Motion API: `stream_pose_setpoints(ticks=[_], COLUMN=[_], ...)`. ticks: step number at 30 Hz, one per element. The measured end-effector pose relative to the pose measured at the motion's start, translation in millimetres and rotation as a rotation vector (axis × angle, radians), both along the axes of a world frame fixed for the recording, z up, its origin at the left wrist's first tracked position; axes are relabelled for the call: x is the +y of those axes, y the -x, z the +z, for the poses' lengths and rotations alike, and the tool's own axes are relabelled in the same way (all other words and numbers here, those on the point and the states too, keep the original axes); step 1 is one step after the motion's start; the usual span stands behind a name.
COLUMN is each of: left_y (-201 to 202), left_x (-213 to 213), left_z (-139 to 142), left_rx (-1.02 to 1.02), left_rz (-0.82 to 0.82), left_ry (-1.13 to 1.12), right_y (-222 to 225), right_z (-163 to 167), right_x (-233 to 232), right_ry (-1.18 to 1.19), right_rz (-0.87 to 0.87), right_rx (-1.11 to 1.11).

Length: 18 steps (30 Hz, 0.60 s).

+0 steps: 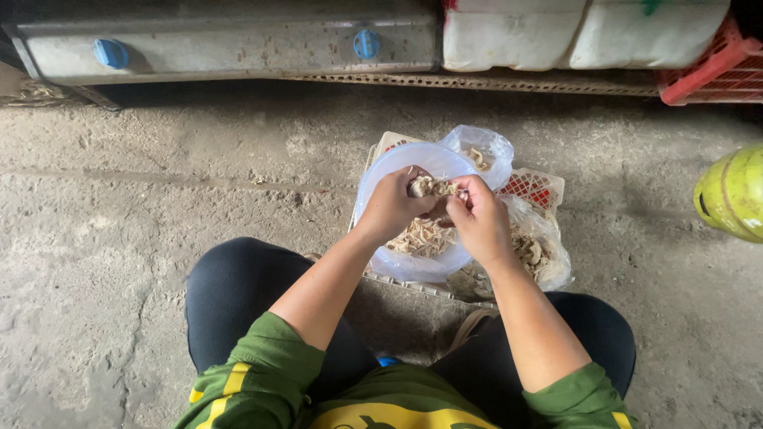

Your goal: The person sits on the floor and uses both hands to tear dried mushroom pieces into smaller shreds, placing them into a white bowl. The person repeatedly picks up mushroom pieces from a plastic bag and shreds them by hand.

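from the head view, a person sits low on a grey concrete floor (pixel 143 206), knees apart, in dark pants and a green top with yellow stripes. both hands are up over a clear plastic bowl (pixel 381 171). the left hand (pixel 391 208) and the right hand (pixel 481 222) meet in the middle. between them is a small pale clump (pixel 429 187) of stringy bits. the fingers of both hands are pinched shut on the clump, the left from one side, the right from the other. the clump is up above the bowl, not down in it. more pale bits (pixel 421 237) lie in the bowl under the hands. the bowl sits on a white crate (pixel 548 187) with a red patch. a clear bag (pixel 544 254) of the same bits lies just beside the bowl on the right. another small bag (pixel 486 151) sits behind the bowl. far off are a grey metal box (pixel 230 48) with blue caps, white sacks (pixel 580 32), a red basket (pixel 715 75) and a yellow-green tank (pixel 735 195).
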<state>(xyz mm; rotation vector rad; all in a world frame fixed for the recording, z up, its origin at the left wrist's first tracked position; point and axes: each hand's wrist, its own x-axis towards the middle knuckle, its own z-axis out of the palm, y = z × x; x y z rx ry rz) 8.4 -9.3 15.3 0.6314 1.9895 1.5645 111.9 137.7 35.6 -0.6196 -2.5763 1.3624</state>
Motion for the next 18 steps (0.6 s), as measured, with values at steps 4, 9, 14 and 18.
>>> stream_pose_setpoints(ticks=[4, 9, 14, 18], left_y=[1.0, 1.7, -1.0, 1.6], left_x=[0.2, 1.0, 0.4, 1.9], left_z=[4.4, 0.0, -4.4, -3.6], left_rx=[-0.163, -0.26, -0.282, -0.233], left_rz=[0.023, -0.042, -0.056, -0.002], left_ry=[-0.022, -0.253, -0.255, -0.181], right_y=[7.0, 2.9, -0.1, 5.0], right_z=[6.1, 2.3, -7.6, -10.0], right_x=[8.3, 14.9, 11.3, 15.9], right_ry=[0.133, 0.131, 0.084, 0.141], right_rz=[-0.128, 0.059, 0.015, -0.104], right_rx=[-0.112, 0.158, 0.131, 0.09])
